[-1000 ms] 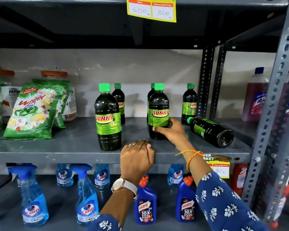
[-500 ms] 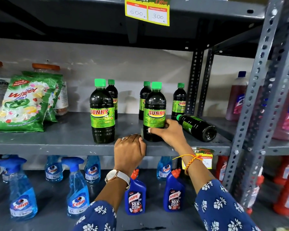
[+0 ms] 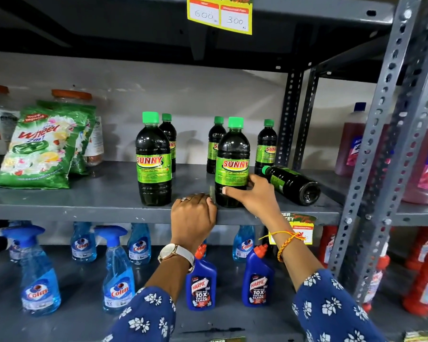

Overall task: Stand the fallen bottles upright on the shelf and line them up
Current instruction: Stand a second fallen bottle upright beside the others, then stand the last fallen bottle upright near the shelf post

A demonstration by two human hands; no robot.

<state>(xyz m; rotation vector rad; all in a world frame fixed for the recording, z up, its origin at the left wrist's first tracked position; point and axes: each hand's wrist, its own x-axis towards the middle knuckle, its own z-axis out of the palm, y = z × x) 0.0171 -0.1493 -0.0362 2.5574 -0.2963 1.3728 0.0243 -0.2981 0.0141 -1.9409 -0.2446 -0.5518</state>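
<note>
A: Where is the fallen bottle [image 3: 292, 184]?

B: On its side near the shelf [image 3: 84, 208]'s right front corner, green cap toward the back left, base toward the front right.

A: And the hands?

B: The right hand [image 3: 251, 193], its grip wrapped around an upright Sunny bottle [image 3: 232, 166] at the front edge, is just left of it, so nearer. The left hand [image 3: 193, 218] is curled over the front edge, holding no bottle.
</note>
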